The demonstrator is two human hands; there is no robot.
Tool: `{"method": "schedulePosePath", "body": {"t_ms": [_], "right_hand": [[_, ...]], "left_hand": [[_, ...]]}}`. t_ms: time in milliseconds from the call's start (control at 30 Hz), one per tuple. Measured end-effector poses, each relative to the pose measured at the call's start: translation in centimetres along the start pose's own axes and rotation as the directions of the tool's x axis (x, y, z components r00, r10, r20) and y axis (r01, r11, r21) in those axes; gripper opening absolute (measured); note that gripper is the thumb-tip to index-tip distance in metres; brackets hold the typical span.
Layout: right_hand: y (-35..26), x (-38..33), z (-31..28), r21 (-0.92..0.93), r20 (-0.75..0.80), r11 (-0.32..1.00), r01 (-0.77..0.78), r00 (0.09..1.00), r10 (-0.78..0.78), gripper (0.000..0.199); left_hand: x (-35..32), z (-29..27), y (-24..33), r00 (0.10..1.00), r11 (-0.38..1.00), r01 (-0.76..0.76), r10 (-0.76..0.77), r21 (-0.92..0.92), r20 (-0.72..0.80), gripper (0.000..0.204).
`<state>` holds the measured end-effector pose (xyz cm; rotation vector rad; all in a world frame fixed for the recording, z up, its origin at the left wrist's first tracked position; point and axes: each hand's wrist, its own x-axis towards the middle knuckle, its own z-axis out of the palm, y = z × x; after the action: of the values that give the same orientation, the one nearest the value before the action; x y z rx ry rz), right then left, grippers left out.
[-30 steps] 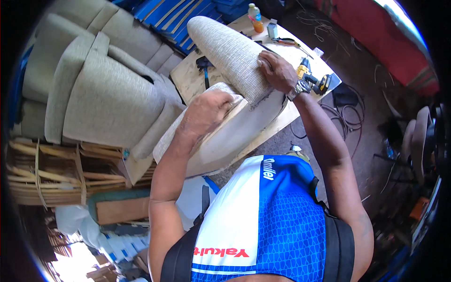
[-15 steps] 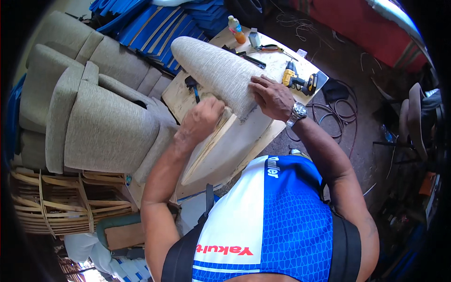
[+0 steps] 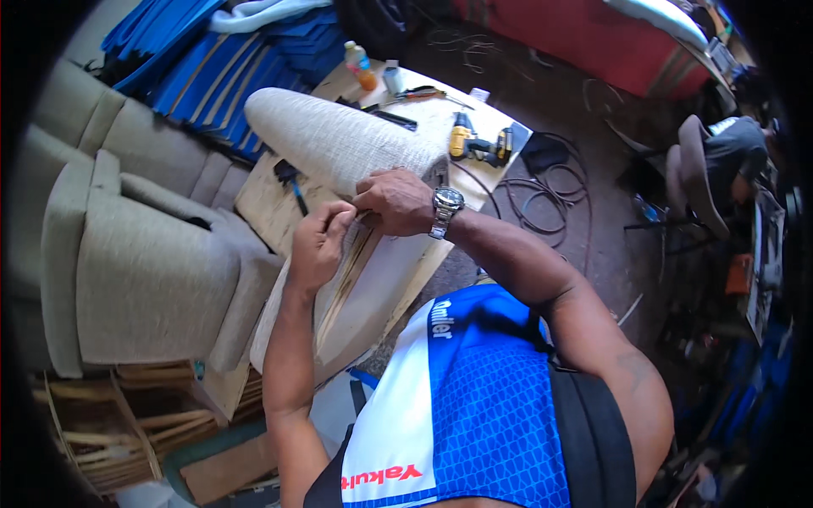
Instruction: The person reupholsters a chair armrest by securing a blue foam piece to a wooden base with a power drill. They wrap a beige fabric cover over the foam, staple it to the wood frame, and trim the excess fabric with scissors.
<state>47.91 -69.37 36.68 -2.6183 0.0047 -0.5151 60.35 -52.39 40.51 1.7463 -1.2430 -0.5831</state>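
A sofa armrest (image 3: 318, 140) wrapped in beige woven upholstery fabric lies on a plywood-topped table, its rounded end pointing away from me. Bare wood and pale lining show on the near side. My left hand (image 3: 318, 245) is closed in a fist at the fabric's edge by the wooden frame (image 3: 343, 284), seeming to pinch the cloth. Right beside it, my right hand (image 3: 394, 201) bends over the armrest's near corner with curled fingers; whatever those fingertips hold is hidden. A hammer (image 3: 292, 182) rests on the table to the left of the armrest.
On the tabletop (image 3: 470, 180) stand a yellow-black cordless drill (image 3: 474, 144), a bottle of orange drink (image 3: 360, 66), a small box and pliers (image 3: 423, 91). Beige sofas (image 3: 161, 262) crowd the left; blue foam sheets (image 3: 220, 93) are stacked behind. A hose (image 3: 550, 199) coils on the floor.
My right hand has left its flat place on top of the armrest and come left to meet my left hand at the corner. The view has shifted, so the scene sits further left.
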Motion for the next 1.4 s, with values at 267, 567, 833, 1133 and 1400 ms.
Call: {"method": "schedulePosePath", "body": {"t_ms": [267, 567, 833, 1133, 1400], "right_hand": [[0.2, -3.3, -0.5, 0.336, -0.284, 0.935, 0.111, 0.959, -0.012, 0.026], [23.5, -10.2, -0.5, 0.811, 0.003, 0.338, -0.479, 0.580, 0.815, 0.018], [36.4, -16.9, 5.1, 0.169, 0.254, 0.357, -0.918, 0.391, 0.885, 0.028], [46.6, -13.6, 10.8, -0.456, 0.418, 0.620, -0.638, 0.462, 0.782, 0.042], [44.6, -7.0, 11.7, -0.309, 0.423, 0.571, -0.760, 0.428, 0.798, 0.041]], "left_hand": [[-0.1, 2.1, 2.6, 0.972, 0.763, -0.235, 0.176, 0.602, 0.157, 0.031], [1.8, 4.3, 3.3, 0.997, 0.699, 0.066, -0.073, 0.712, -0.021, 0.027], [-1.8, 4.0, 1.5, 0.991, 0.626, 0.135, -0.081, 0.768, -0.108, 0.038], [-1.7, 4.4, 2.0, 0.976, 0.573, 0.199, -0.185, 0.795, -0.111, 0.047], [-2.2, 3.9, 2.0, 0.961, 0.572, 0.248, -0.248, 0.781, -0.124, 0.045]]}}
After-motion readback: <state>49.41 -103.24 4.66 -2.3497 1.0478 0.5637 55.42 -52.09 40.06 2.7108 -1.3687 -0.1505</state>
